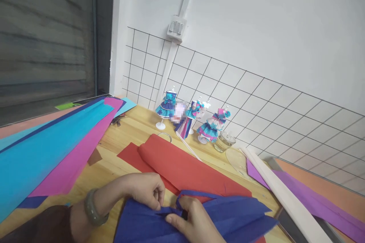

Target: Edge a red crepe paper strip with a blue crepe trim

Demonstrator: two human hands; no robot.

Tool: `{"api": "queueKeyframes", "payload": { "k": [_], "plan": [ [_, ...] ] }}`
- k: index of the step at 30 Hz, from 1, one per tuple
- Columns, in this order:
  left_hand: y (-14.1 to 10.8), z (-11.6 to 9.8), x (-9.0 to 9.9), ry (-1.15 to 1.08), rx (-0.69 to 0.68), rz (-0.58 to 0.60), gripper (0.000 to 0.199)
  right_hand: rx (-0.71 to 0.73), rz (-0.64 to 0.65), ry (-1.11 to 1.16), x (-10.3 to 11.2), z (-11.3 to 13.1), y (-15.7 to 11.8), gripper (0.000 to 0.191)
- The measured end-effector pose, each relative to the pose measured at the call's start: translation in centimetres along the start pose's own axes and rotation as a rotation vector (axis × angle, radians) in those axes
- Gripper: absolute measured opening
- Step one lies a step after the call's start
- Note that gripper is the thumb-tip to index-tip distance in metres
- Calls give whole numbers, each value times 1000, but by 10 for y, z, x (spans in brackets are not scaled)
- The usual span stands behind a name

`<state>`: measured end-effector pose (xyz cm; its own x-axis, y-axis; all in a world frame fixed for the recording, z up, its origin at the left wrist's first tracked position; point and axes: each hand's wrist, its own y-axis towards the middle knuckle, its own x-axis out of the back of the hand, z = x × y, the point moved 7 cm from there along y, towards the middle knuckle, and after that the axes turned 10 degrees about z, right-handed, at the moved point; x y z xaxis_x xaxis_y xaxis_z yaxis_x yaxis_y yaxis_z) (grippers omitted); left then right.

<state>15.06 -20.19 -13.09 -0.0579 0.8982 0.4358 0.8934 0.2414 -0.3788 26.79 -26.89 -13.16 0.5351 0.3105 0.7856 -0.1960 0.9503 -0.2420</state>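
Observation:
Dark blue paper, thin and lightly creased, spreads across the near edge of the table in front of me. My left hand is closed, its fingertips pinching the paper's upper edge near the middle. My right hand is curled round a bunched part of the same sheet, thumb extended along it toward the left hand. A narrow strip of the blue paper loops up behind the right fingers. Beneath and beyond it lies a folded red sheet. What sits between the left fingertips is partly hidden.
Cyan and magenta paper lie at left. Several small dress forms in paper dresses, one blue, stand at the back beside a glass jar. A pale long roll and purple paper lie right. A wire grid lines the wall.

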Motion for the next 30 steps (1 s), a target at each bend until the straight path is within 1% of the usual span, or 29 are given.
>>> {"api": "queueKeyframes", "payload": {
  "k": [11,17,24,30],
  "plan": [
    [-2,-2,2,38,6,-22,16,40,16,16,0,5,1,34],
    [-1,3,0,35,27,-20,19,57,13,22,1,7,2,36],
    [-5,10,3,14,77,48,21,66,35,63,0,6,3,31],
    [-10,10,6,34,105,67,14,62,32,75,0,7,2,33]
  ]
}}
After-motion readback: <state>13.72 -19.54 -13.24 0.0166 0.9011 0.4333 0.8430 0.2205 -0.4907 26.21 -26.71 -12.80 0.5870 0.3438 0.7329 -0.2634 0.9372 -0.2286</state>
